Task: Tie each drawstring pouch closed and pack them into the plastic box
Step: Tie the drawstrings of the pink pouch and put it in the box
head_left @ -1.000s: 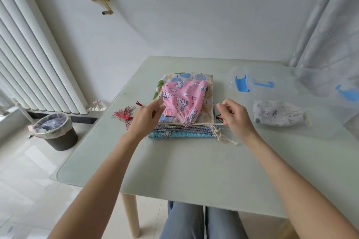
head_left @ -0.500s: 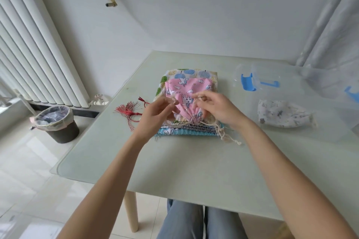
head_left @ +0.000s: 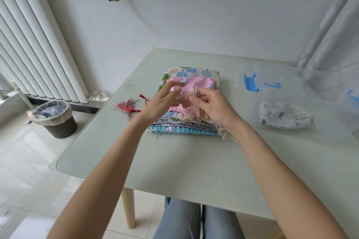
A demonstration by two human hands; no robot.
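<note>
Both hands came together from pulling the cord apart: right hand (head_left: 210,105) pinches the cream drawstring (head_left: 195,91) over the pink cartoon-print fabric pouch (head_left: 196,85), left hand (head_left: 165,100) fingers loosely spread — knotting's starting.

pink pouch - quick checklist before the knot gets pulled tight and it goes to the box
1. Cord in hand: ok, right hand pinches the drawstring.
2. Left hand on the cord: cannot tell, fingers blurred.
3. Pink pouch mouth gathered: cannot tell, hands cover it.
4. Plastic box open: ok, no lid on it.
5. Room in the box: ok, only the white pouch lies in it.
6. Stack of pouches under it undisturbed: ok, lying flat.
</note>
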